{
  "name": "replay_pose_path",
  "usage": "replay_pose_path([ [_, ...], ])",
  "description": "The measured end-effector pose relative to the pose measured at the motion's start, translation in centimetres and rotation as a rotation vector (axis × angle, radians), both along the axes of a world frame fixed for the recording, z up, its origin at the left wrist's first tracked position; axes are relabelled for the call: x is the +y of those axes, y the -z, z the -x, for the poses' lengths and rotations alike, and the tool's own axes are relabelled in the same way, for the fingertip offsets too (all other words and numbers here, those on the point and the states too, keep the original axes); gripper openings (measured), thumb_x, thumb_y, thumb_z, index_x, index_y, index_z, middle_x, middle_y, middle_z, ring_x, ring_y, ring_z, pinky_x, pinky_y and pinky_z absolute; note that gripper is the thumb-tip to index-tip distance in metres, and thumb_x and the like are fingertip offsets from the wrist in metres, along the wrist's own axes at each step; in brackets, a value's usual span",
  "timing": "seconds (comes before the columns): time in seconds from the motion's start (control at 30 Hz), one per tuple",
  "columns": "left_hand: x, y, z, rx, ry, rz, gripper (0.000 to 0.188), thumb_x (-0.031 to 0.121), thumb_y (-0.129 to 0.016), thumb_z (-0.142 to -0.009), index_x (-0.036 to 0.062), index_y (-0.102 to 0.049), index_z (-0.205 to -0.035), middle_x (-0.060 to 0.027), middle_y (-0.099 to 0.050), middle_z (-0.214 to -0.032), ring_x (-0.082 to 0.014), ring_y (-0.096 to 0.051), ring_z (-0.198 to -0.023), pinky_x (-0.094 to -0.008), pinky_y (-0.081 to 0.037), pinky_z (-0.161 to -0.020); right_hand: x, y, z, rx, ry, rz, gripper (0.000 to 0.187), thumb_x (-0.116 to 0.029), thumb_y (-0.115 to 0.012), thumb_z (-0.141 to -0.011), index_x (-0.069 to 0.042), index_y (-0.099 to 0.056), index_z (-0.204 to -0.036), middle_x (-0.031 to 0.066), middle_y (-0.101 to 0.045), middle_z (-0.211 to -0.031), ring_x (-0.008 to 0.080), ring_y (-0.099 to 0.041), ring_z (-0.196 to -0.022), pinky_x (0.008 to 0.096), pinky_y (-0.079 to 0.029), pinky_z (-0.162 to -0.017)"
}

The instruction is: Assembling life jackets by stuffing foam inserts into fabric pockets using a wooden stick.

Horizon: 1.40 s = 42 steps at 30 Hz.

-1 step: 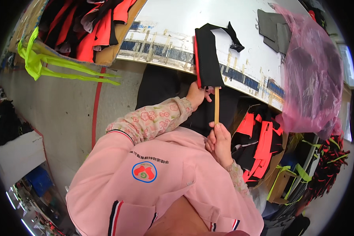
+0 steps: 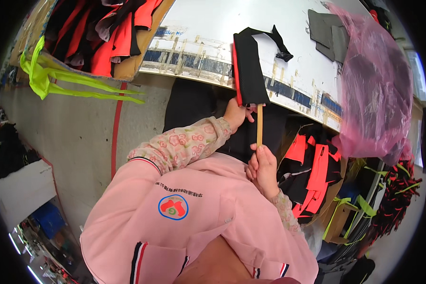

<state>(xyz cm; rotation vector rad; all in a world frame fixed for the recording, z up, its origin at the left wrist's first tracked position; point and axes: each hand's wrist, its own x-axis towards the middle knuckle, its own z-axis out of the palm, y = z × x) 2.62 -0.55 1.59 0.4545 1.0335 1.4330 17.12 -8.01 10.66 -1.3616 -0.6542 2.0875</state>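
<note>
A: In the head view, where is the black cloth piece (image 2: 252,71)?
B: Just above the centre of the frame, lying over the near edge of the white table (image 2: 208,21), with red along its left side. A black strap (image 2: 281,45) curves from its top toward the right.

A: And the left hand (image 2: 235,115)?
B: Near the middle of the frame, at the cloth's lower left corner. Some of its fingers are bent and partly hidden by the cloth, so I cannot tell whether they are closed on it.

A: The right hand (image 2: 265,166)?
B: Lower and a little to the right, with thumb and fingers closed on the bottom end of a flat tan stick (image 2: 260,125). The stick runs upright to the cloth's lower edge; whether it goes inside, I cannot tell.

A: What lies around them?
B: A cardboard box (image 2: 128,64) of red and black pieces at the upper left, a yellow-green band (image 2: 39,75) hanging beside it. At the upper right, grey cloth pieces (image 2: 327,38) and a pink plastic bag (image 2: 376,99). More red and black pieces (image 2: 317,173) sit right of centre, below the table edge.
</note>
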Motion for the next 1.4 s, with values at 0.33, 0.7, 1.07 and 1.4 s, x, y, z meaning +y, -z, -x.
replay_pose_path([
  [0.33, 0.0, 1.5, 1.0, 0.032, 0.155, 0.111, 0.018, 0.015, -0.052, -0.088, 0.0016, -0.063, -0.093, -0.0045, -0.061, -0.076, -0.0097, -0.054, -0.061, -0.0234, -0.046, -0.050, 5.0, 4.3, 4.9, -0.121, 0.042, -0.242, 0.022, -0.022, -0.039, -0.097, -0.005, -0.053, -0.092, -0.0040, -0.037, -0.052, 0.0046, -0.030, -0.036, 0.0203, -0.026, -0.032],
  [0.7, -0.3, 1.2, 2.3, -0.068, 0.275, 0.039, 0.036, 0.034, -0.051, -0.092, 0.0017, -0.058, -0.107, -0.0110, -0.064, -0.102, -0.0156, -0.062, -0.082, -0.0275, -0.050, -0.074, 4.7, 5.8, 3.1, -0.373, -0.133, -0.513, 0.021, -0.020, -0.040, -0.097, -0.004, -0.053, -0.094, -0.0036, -0.039, -0.052, 0.0037, -0.033, -0.038, 0.0200, -0.027, -0.035],
  [1.07, 1.0, 0.0, 3.0, -0.007, 0.256, -0.010, 0.031, 0.026, -0.047, -0.094, 0.0001, -0.055, -0.110, -0.0144, -0.063, -0.101, -0.0213, -0.063, -0.087, -0.0316, -0.052, -0.075, 6.4, 5.0, 2.9, -0.210, -0.125, -0.412, 0.021, -0.023, -0.041, -0.096, -0.006, -0.055, -0.097, -0.0026, -0.043, -0.053, 0.0040, -0.035, -0.038, 0.0198, -0.029, -0.035],
  [1.4, 5.1, -3.4, 9.6, 0.079, 0.018, -0.019, 0.035, 0.029, -0.051, -0.092, -0.0024, -0.058, -0.105, -0.0148, -0.065, -0.091, -0.0181, -0.064, -0.065, -0.0298, -0.052, -0.063, 7.8, 6.1, -13.3, -0.925, -0.227, -1.221, 0.013, -0.010, -0.051, -0.089, -0.004, -0.060, -0.095, 0.0096, -0.059, -0.071, 0.0156, -0.058, -0.060, 0.0272, -0.046, -0.056],
])
